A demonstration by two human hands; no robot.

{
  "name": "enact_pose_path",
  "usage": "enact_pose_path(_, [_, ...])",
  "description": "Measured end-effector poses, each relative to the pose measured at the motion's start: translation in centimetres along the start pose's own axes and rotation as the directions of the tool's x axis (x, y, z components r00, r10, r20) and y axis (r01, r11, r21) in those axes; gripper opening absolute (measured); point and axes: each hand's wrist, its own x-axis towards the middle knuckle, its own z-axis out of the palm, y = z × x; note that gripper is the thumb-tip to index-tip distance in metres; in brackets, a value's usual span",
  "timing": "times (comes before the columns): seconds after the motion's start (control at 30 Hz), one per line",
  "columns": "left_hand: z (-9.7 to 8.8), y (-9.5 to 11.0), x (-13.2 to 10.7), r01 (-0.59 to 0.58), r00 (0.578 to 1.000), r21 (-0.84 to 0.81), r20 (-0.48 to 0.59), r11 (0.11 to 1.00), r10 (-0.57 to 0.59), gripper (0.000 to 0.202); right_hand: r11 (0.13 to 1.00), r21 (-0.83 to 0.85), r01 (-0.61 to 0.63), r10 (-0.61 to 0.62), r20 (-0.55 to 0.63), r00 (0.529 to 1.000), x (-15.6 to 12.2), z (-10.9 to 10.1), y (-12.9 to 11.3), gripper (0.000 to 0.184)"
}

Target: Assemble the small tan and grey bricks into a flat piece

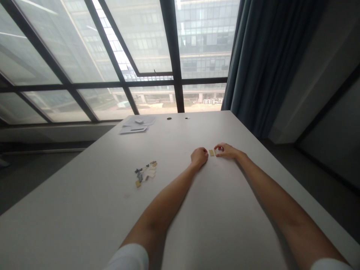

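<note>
Both my arms reach out over a white table point(84, 210). My left hand point(199, 156) is curled into a loose fist resting on the tabletop, just left of a small tan studded plate point(212, 152). My right hand point(225, 150) has its fingers pinched together at the plate's right end and touches it. The plate lies flat between the two hands. What, if anything, sits inside my left fist is hidden.
A small pile of loose tan, white and dark building pieces point(146, 173) lies to the left. Papers and plastic bags point(137, 125) rest near the far edge, by two round holes point(169, 118). Large windows stand behind; a dark curtain point(261, 63) hangs at right.
</note>
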Motion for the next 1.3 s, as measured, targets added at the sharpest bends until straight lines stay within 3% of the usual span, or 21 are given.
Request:
enact_pose_path(0.17, [0.5,-0.4,-0.4,-0.066,0.997,-0.001,-0.047,0.998,0.066,0.023,0.997,0.078,0.007,-0.003,-0.045,0.999,-0.4,0.2,0.2,0.039])
enact_pose_path(0.3, [0.6,-0.8,-0.6,-0.109,0.992,-0.021,-0.06,0.994,0.108,0.023,0.995,-0.006,-0.101,0.099,-0.163,0.982,-1.0,1.2,-0.7,0.022])
enact_pose_path(0.5, [0.4,-0.6,-0.5,-0.102,0.994,-0.036,-0.041,0.994,0.101,0.024,0.984,-0.09,-0.157,0.134,-0.215,0.967,-1.4,1.9,-2.3,0.018])
enact_pose_path(0.93, [0.0,-0.4,-0.8,-0.108,0.994,-0.039,-0.032,0.993,0.107,0.023,0.991,-0.079,-0.109,0.09,-0.214,0.973,-1.3,2.5,-2.9,0.018])
enact_pose_path(1.3, [-0.1,-1.2,-0.6,-0.119,0.991,-0.055,-0.061,0.991,0.116,0.021,0.994,-0.085,-0.076,0.058,-0.196,0.979,-1.5,3.1,-4.3,0.016])
